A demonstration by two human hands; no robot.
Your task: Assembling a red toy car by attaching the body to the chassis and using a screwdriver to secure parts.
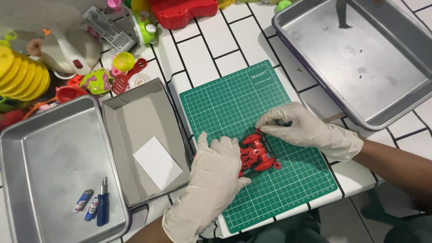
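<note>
My left hand (215,175) lies flat, fingers pressing the red toy car chassis (254,155) onto the green cutting mat (252,103) on the desk. My right hand (302,128) pinches its top edge with curled fingers.

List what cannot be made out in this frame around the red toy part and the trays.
Head view:
- Red toy part: its left side is hidden under the left hand.
- Right hand: fingers curl over the part's top, hiding the contact.
- Right metal tray: cut off by the top and right edges.
- Two small batteries in the left tray: too small for detail.
</note>
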